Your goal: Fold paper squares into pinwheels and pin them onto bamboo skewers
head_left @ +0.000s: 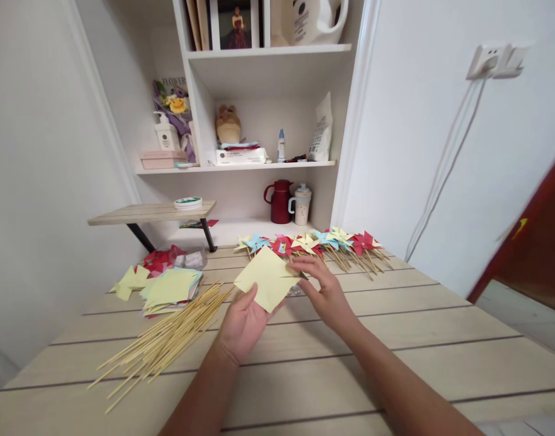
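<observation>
A pale yellow paper square [266,281] is held up in my left hand [245,324], its thumb on the front and the fingers behind. A short slit shows near the square's right corner. My right hand [325,293] is at that corner, thumb and fingers apart around it; whether the fingertips touch the paper is hard to tell. Left of my hands lies a loose bundle of thin wooden sticks [177,333]. Beyond it is a stack of coloured paper squares [168,290]. Finished paper pinwheels [304,243] on sticks lie in a row behind my hands.
A folded yellow pinwheel piece [131,281], red paper pieces [161,260] and a clear plastic container [190,260] sit at the back left, by a small raised stand [154,212]. A red jug [281,203] and a cup [301,206] stand under the shelves [241,168].
</observation>
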Tool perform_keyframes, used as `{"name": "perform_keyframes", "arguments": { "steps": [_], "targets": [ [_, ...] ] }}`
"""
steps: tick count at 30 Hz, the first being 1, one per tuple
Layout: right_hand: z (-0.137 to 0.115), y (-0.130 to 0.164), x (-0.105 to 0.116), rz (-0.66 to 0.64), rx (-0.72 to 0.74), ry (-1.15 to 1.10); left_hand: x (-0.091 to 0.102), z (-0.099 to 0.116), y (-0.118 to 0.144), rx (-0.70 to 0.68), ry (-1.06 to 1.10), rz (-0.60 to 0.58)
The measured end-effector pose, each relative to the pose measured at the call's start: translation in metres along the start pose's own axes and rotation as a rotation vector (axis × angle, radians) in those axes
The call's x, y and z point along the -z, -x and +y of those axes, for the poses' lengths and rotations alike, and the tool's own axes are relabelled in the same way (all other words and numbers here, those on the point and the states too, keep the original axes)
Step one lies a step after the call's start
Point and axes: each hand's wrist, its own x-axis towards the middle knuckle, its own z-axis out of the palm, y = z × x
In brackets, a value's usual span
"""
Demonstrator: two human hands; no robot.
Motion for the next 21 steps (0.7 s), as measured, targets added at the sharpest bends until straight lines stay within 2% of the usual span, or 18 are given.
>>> {"name": "perform_keyframes", "arguments": {
  "steps": [3,5,13,17,21],
  "targets": [
    [0.004,0.000,0.000,0.052,-0.185,-0.081,-0.002,0.001,0.000,-0.022,0.034,0.059],
    [0.005,0.001,0.000,0.068,-0.226,-0.097,-0.003,0.001,0.000,-0.035,0.049,0.093],
    [-0.006,0.006,-0.009,-0.003,-0.032,0.077,-0.002,-0.001,-0.002,-0.020,0.067,0.073],
    [-0.009,0.011,-0.017,-0.094,-0.020,0.123,-0.004,0.000,-0.001,-0.024,0.084,0.024],
    [-0.008,0.014,-0.022,-0.112,-0.026,0.113,-0.006,0.000,0.000,-0.015,0.086,0.031]
  ]
}}
